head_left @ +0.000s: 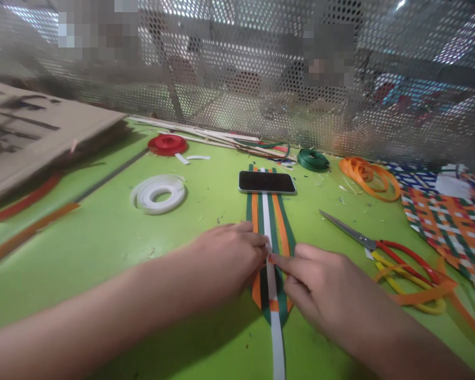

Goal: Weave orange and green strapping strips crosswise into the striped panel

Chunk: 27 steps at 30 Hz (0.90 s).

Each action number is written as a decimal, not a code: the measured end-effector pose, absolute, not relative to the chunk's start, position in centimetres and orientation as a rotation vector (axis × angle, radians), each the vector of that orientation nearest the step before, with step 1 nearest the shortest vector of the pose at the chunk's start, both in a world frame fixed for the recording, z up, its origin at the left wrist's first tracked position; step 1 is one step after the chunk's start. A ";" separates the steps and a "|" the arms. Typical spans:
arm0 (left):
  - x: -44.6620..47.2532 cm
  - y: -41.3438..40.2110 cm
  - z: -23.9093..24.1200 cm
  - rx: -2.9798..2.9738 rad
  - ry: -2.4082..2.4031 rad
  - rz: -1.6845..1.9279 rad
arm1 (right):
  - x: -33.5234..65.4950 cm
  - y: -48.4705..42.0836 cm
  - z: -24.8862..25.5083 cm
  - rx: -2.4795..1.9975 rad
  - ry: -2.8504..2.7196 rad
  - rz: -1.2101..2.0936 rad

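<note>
Flat green, orange and white strips lie lengthwise side by side, with a long white strip (272, 285) down the middle. A dark phone (267, 182) rests across their far ends. Near the front, the green and orange strips angle inward to an orange band (274, 305) across the white one. My left hand (237, 250) comes over the strips from the left, its fingers closed at the white strip. From the right, my right hand (316, 279) reaches its index fingertip to the same spot, with the other fingers curled. The exact grip between the fingertips is partly hidden.
Open scissors (370, 243) lie at the right beside a loose orange strip (431, 293) and a woven piece (451, 221). White (160, 194), red (168, 144), green (313, 159) and orange (368, 177) coils surround the work. Cardboard (43, 126) is at left; perforated metal (237, 79) stands behind.
</note>
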<state>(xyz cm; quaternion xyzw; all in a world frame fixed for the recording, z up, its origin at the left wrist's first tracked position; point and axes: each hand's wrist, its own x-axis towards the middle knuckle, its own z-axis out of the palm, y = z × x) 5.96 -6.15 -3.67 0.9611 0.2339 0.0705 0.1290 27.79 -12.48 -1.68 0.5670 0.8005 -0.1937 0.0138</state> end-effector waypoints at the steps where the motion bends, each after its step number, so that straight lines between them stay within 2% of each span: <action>1: 6.0 -6.2 -3.7 2.802 0.684 0.197 | 27.7 -12.5 -1.6 1.772 2.487 -0.629; 9: 6.0 -6.4 -3.9 2.852 0.690 0.220 | 27.5 -12.4 -1.4 1.743 2.478 -0.764; 18: 6.1 -6.6 -4.0 2.896 0.712 0.195 | 27.8 -12.4 -1.6 1.650 2.647 -0.542; 27: 6.0 -6.2 -4.1 2.866 0.695 0.225 | 27.8 -12.4 -1.7 1.656 2.656 -0.498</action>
